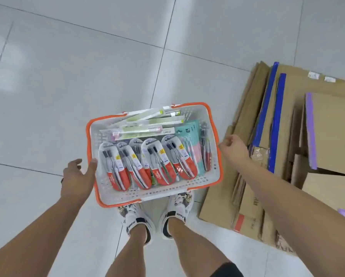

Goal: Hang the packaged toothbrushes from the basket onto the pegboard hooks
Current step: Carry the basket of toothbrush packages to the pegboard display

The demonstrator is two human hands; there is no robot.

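Note:
A white plastic basket (213, 172) with an orange rim stands on the tiled floor just in front of my feet. Inside lie several red-and-white toothbrush packs (157, 162) in a row, slim green-and-white packs (147, 121) at the far end, and a teal pack (189, 134) on the right. My left hand (77, 176) is open, its thumb touching the basket's left rim. My right hand (234, 149) hovers beside the right rim with fingers loosely curled, holding nothing. No pegboard is in view.
A pile of flattened cardboard boxes (287, 156) with blue and purple tape lies on the floor to the right of the basket. White floor tiles (67, 76) stretch ahead and to the left. My two white shoes (157, 216) stand behind the basket.

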